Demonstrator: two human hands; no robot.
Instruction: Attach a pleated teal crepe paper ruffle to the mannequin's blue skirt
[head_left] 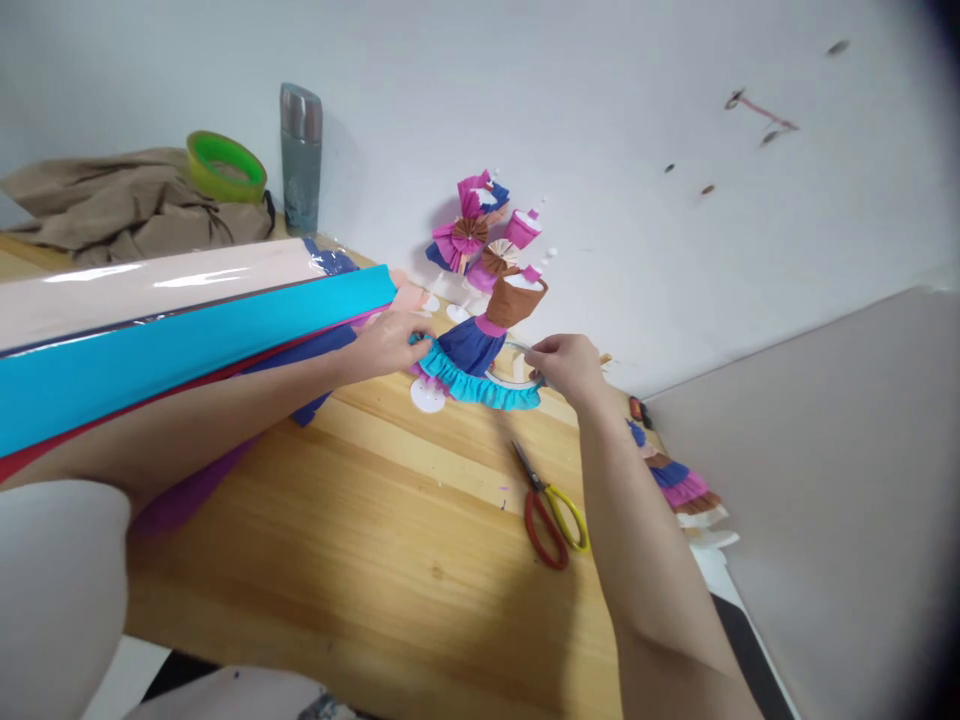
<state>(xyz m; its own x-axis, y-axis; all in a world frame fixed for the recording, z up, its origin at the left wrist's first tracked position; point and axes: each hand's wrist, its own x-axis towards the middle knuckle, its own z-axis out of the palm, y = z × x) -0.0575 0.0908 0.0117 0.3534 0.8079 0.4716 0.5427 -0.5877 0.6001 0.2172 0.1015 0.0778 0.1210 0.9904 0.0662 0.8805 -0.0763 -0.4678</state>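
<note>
A miniature paper dress (517, 300) with a brown bodice, pink waistband and dark blue skirt stands beyond the desk's middle. A gathered turquoise paper ruffle (484, 388) runs across the hem of its skirt. My left hand (390, 343) pinches the ruffle's left end, fingers closed. At the other end, my right hand (568, 365) is closed with thumb and fingertips on the ruffle's upper right edge. A pale ring (514, 378) shows partly behind the skirt. Scissors (550, 515) with one red and one yellow handle lie below, nearer me.
Turquoise paper (195, 345) and other coloured sheets lie under my left forearm. More small paper dresses (472, 235) stand by the wall; another dress (682, 485) lies right. A green-cored tape roll (226, 167) rests on brown cloth (135, 205), beside a flask (301, 160).
</note>
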